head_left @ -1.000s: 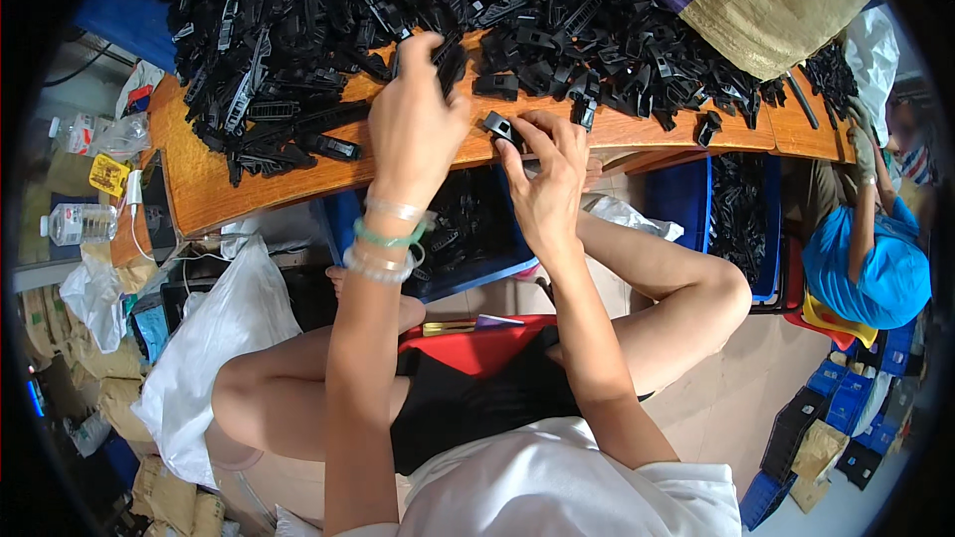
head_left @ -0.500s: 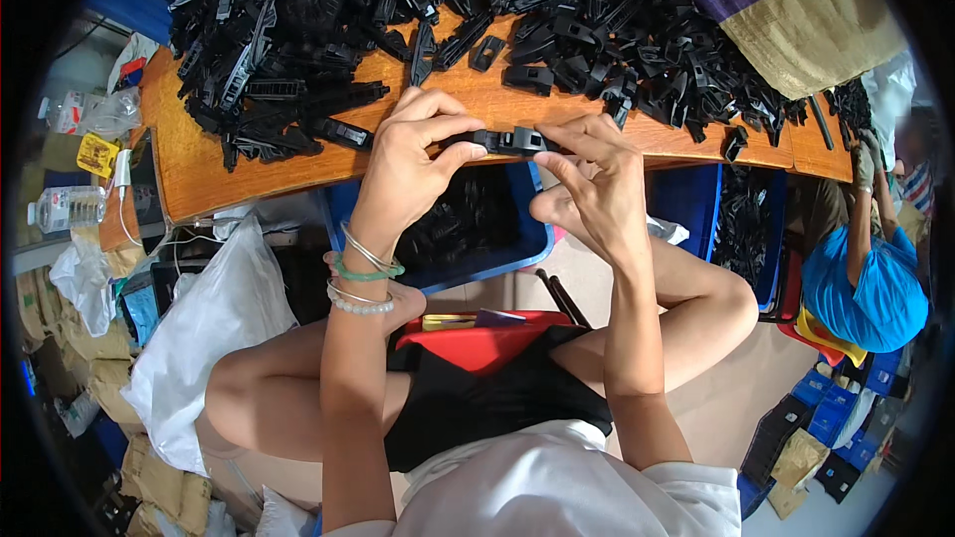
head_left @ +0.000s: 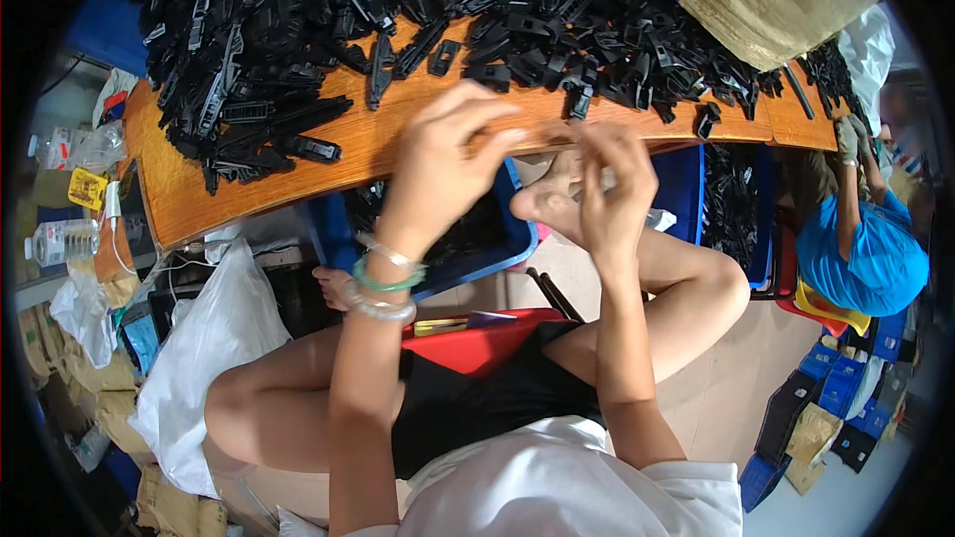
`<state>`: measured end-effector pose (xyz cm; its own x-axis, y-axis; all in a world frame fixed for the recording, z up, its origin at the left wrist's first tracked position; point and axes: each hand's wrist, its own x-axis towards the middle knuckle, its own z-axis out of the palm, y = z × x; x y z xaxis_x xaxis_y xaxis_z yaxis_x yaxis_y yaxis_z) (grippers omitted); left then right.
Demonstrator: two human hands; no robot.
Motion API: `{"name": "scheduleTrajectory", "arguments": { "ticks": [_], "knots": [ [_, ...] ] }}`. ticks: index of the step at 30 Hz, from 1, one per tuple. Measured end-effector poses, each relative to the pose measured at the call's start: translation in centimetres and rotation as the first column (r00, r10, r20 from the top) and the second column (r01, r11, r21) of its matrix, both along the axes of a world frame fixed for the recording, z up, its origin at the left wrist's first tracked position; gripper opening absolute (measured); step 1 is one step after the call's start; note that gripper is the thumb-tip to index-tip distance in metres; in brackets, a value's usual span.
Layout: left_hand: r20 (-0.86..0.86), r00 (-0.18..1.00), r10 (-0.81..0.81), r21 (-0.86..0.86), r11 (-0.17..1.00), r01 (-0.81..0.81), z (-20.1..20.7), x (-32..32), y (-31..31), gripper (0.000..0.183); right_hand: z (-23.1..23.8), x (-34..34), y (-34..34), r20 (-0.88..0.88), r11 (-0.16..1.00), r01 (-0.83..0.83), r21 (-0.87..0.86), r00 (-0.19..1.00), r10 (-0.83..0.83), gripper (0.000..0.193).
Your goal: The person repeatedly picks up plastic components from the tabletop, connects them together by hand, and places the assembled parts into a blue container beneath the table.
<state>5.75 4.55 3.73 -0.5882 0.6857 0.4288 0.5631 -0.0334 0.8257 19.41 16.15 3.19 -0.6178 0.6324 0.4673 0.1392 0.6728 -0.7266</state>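
Centre frame, over wooden bench point(head_left: 298, 174) edge: left hand point(head_left: 438, 164) and right hand point(head_left: 607, 189) fingertips pinched together; held part hidden, can't tell what. Black plastic parts pile point(head_left: 398, 10) spread along top, within reach. Blue bin point(head_left: 507, 239) below hands, likely catching drops.

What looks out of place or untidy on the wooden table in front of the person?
The black plastic parts lie in a loose heap, not sorted. Several strays sit near the front edge of the wooden table, like one at the right. Nothing looks broken or spilled.
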Motion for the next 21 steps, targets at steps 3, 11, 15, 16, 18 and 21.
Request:
{"name": "scheduleTrajectory", "arguments": {
  "ticks": [3,11,15,16,18,21],
  "knots": [
    [-0.281,0.957,0.075,0.017,0.997,-0.073,0.0,2.3,5.3,0.018,-1.2,-0.8,3.8,-0.036,0.933,0.240,0.268,0.970,-0.239,0.022],
    [-0.400,0.891,0.213,-0.164,0.940,-0.298,-1.2,4.3,7.5,0.014,-1.4,-1.2,5.8,0.110,0.893,0.222,0.391,0.952,-0.284,0.024],
    [-0.356,0.904,0.238,-0.093,0.953,-0.288,-1.2,3.9,5.7,0.013,-1.7,-1.6,4.7,0.129,0.938,0.149,0.313,0.972,-0.197,0.024],
    [-0.369,0.895,0.248,-0.048,0.957,-0.286,-1.3,3.7,5.4,0.014,-1.8,-1.8,4.6,0.104,0.942,0.146,0.303,0.977,-0.185,0.024],
    [-0.399,0.881,0.253,-0.002,0.961,-0.277,-1.4,3.5,4.7,0.016,-2.1,-2.2,4.6,0.097,0.956,0.148,0.253,0.980,-0.177,0.024],
    [-0.346,0.893,0.288,0.079,0.957,-0.278,-1.9,2.7,3.7,0.015,-2.2,-3.1,3.4,0.079,0.972,0.133,0.193,0.985,-0.151,0.027]
  ]
}}
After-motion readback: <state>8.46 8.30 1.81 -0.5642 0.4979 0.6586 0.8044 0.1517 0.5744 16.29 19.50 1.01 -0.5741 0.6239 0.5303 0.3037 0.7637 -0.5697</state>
